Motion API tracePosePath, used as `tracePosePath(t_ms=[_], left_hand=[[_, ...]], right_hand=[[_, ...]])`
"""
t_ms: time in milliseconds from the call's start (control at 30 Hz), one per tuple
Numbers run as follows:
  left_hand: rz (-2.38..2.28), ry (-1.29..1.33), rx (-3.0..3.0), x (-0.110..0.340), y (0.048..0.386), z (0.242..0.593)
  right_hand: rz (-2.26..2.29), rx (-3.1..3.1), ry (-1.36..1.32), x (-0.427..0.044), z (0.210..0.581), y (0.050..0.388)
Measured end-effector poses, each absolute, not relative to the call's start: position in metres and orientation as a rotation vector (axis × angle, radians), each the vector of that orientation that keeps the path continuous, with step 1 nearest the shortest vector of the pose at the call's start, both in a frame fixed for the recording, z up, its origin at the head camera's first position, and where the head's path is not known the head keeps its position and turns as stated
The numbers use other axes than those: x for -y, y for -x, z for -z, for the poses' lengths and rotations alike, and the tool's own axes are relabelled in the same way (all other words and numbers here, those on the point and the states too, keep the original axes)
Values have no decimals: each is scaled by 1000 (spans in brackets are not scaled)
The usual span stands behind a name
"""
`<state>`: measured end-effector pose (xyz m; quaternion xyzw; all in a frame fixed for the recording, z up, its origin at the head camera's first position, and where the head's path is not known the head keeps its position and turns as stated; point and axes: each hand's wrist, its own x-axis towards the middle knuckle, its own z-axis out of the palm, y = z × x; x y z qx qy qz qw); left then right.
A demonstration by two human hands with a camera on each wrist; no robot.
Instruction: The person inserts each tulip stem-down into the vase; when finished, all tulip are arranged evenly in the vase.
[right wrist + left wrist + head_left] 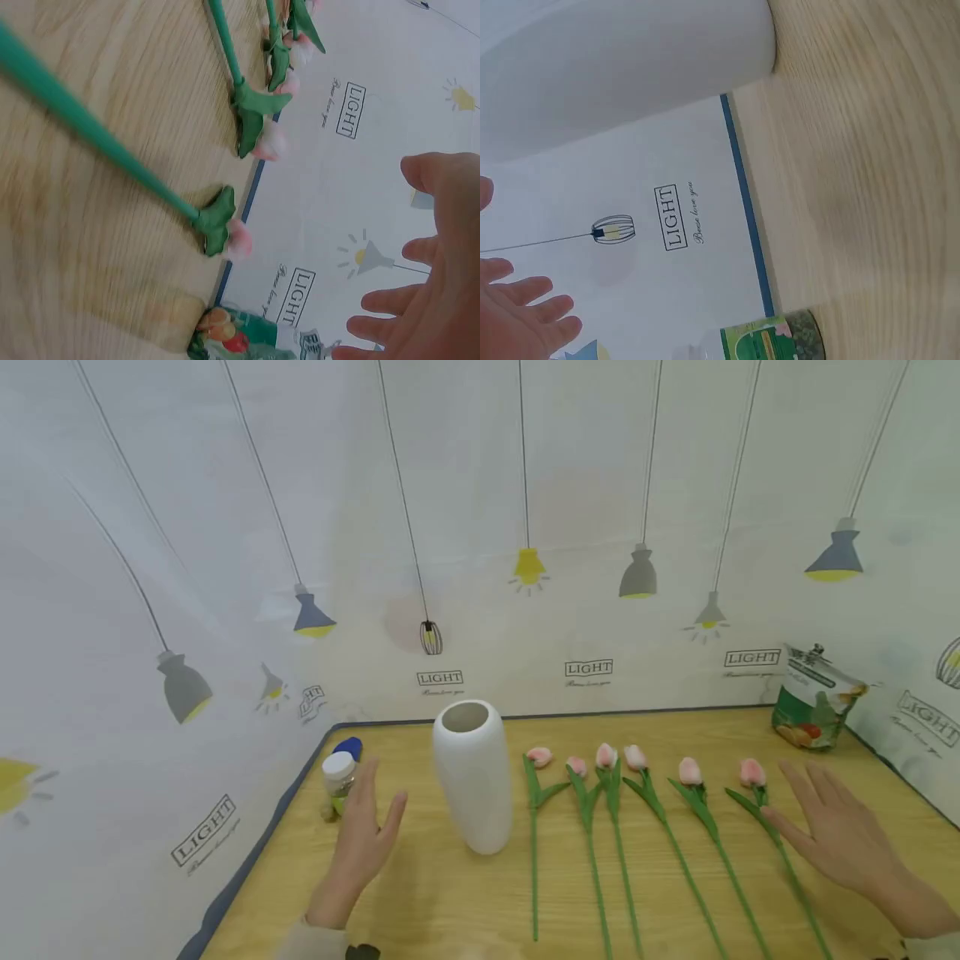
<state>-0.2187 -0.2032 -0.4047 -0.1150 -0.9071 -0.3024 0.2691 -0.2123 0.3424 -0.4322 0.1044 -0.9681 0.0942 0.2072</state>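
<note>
A tall white vase [474, 785] stands upright on the wooden table, left of a row of several pink tulips [690, 772] with green stems. My left hand [363, 835] is held above the table between the vase and a small white-capped jar [340, 772], fingers extended, holding nothing. Over the rightmost tulip [753, 774] hovers my right hand [843, 839], its fingers spread and likewise holding nothing. In the right wrist view that hand [427, 277] is apart from the tulip heads. The left wrist view shows the vase [630, 67] close by and the jar's green label [761, 343].
A green and white bag [817, 702] with a clip on top stands at the back right corner. Behind the jar lies a blue object [348, 747]. A lamp-printed wall covering [525, 635] encloses the table's back and sides.
</note>
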Motion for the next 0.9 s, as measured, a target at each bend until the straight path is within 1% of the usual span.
tracePosePath(t_ms=[100, 300, 400, 733, 900], left_hand=[[1000, 333, 2382, 187, 219, 401], [1091, 406, 2329, 152, 223, 405], [1111, 419, 2319, 141, 224, 412], [1048, 462, 2213, 130, 225, 437], [1080, 440, 2195, 128, 224, 440]], right_hand=[[-358, 2664, -293, -338, 433, 213], [-665, 2595, -373, -318, 429, 221], [-738, 2607, -409, -301, 428, 227], [-899, 2544, -504, -227, 430, 245], [-979, 2586, -446, -184, 434, 256]])
